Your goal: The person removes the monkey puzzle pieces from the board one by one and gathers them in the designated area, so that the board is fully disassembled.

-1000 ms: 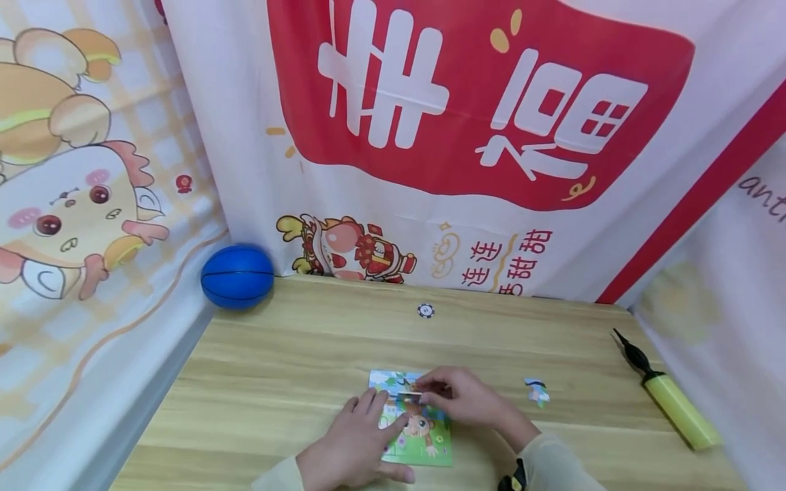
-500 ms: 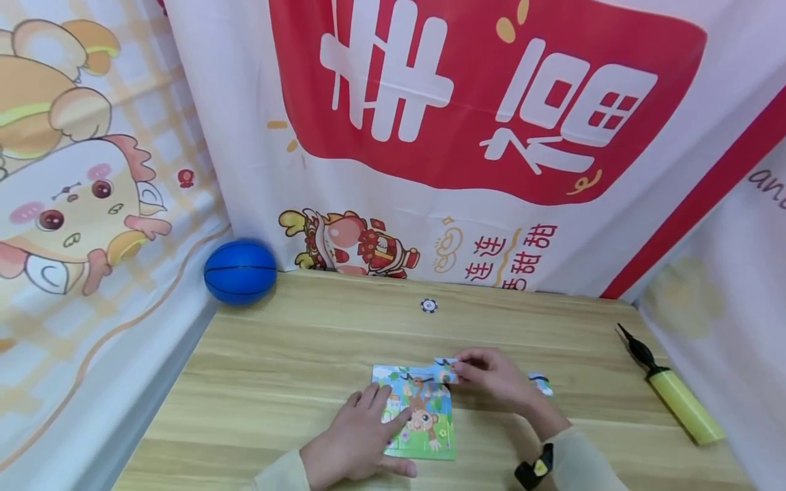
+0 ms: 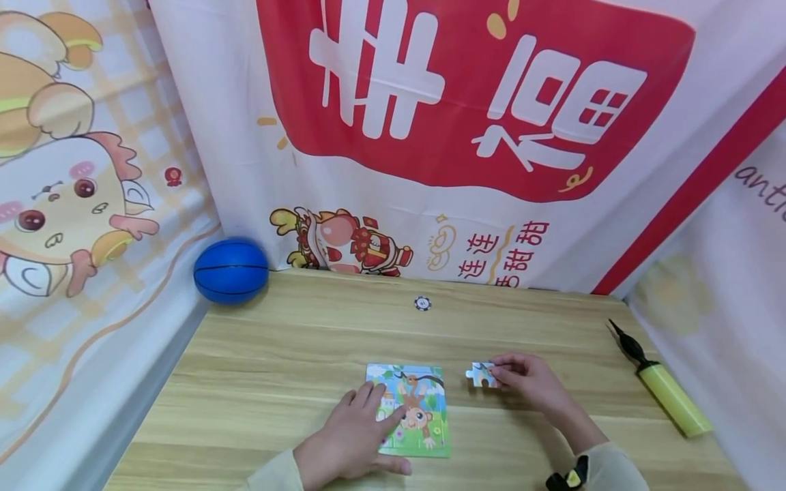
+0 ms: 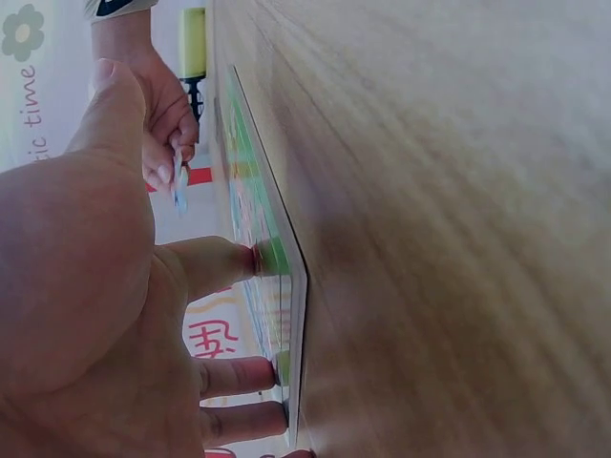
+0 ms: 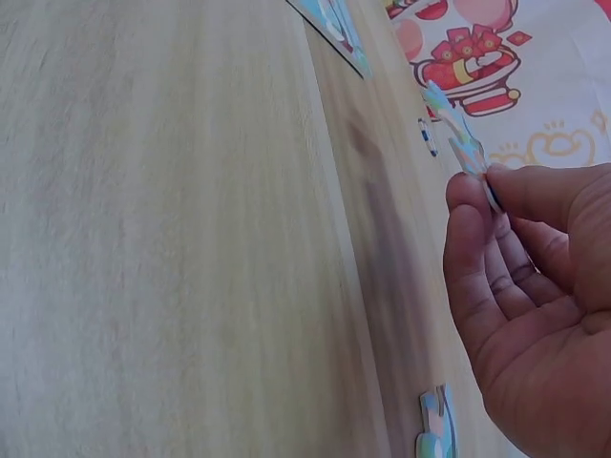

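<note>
A square jigsaw puzzle (image 3: 428,423) with a cartoon monkey lies flat on the wooden table. My left hand (image 3: 356,431) is spread over its left side; in the left wrist view, straight fingertips touch the puzzle's (image 4: 250,205) surface. To the right of the puzzle, my right hand (image 3: 533,383) pinches a jigsaw piece (image 3: 482,374) between thumb and fingers, held above the table and apart from the puzzle. A second jigsaw piece (image 5: 436,427) lies on the table below the right hand in the right wrist view; that hand hides it in the head view.
A blue ball (image 3: 230,271) sits at the table's back left corner. Near the back edge lies a small round chip (image 3: 422,303). A yellow hand pump (image 3: 672,399) with a black nozzle lies at the right. Printed cloths (image 3: 430,232) hang around the table (image 3: 295,341).
My right hand has lifted away from the puzzle's top and moved right, carrying the jigsaw piece with it. The left hand stays on the puzzle.
</note>
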### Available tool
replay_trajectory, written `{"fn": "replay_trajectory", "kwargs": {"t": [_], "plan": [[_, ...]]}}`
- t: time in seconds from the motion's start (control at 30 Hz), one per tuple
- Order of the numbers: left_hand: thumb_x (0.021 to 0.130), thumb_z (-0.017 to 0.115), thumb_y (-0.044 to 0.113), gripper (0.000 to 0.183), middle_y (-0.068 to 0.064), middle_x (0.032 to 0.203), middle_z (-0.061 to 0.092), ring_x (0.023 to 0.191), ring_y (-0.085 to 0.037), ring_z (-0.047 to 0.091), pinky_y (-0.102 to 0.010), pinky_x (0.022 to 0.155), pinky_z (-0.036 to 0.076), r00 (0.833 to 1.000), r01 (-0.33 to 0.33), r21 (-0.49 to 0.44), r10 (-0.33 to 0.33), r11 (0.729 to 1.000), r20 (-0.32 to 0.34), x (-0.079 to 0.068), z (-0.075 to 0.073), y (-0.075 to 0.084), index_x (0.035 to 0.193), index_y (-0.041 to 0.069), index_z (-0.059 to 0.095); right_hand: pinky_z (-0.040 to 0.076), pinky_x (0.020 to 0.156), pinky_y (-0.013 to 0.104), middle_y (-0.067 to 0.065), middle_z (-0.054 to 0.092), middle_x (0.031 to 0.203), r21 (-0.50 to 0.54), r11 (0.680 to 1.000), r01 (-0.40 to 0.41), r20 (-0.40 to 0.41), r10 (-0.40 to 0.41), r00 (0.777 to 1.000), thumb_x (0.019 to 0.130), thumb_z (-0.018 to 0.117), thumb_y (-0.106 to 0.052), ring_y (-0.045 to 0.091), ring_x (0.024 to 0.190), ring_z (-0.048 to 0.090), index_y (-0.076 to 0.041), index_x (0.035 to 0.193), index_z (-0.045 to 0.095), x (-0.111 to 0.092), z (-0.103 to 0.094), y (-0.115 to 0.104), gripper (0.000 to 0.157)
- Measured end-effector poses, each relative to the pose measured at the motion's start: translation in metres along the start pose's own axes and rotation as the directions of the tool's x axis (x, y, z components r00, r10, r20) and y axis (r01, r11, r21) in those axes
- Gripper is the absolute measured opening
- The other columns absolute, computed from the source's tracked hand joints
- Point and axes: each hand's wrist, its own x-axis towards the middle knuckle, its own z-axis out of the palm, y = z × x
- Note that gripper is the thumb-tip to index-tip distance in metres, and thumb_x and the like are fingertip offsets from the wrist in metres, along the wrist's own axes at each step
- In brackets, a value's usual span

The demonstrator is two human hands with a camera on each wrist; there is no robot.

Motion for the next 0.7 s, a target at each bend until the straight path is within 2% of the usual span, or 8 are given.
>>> {"fn": "replay_trajectory", "kwargs": {"t": [0.17,0.4,0.7], "plan": [[0.079,0.032,0.091,0.098,-0.021,0.158,0.028,0.143,-0.042,0.027,-0.062,0.108,0.034,1.0,0.001,-0.011,-0.001,1.0,0.004,-0.001,-0.0022,0.0008,0.158,0.033,0.037,0.059,0.076,0.032,0.019,0.068,0.101,-0.013,0.999,-0.033,-0.03,0.032,0.999,0.096,0.071,-0.008,0.022,0.086,0.067,0.011,0.121,0.064,-0.0013,-0.0019,-0.0002,0.032],[0.08,0.032,0.09,0.096,-0.02,0.158,0.028,0.143,-0.042,0.028,-0.062,0.107,0.035,1.0,-0.009,-0.014,0.009,1.0,0.003,0.0006,0.0007,-0.0001,0.158,0.033,0.038,0.058,0.075,0.033,0.014,0.069,0.105,-0.09,0.992,-0.087,-0.092,0.079,0.993,0.097,0.071,-0.012,0.023,0.089,0.066,0.004,0.12,0.068,-0.0001,-0.0025,0.002,0.028],[0.082,0.033,0.089,0.095,-0.02,0.158,0.029,0.142,-0.043,0.029,-0.063,0.107,0.035,1.0,-0.012,-0.028,0.012,1.0,-0.001,-0.0005,0.0002,-0.0014,0.157,0.032,0.039,0.058,0.072,0.033,0.01,0.069,0.098,-0.189,0.974,-0.128,-0.131,0.104,0.986,0.098,0.069,-0.012,0.024,0.085,0.066,-0.002,0.114,0.071,0.0062,0.0002,0.0062,0.019]]}}
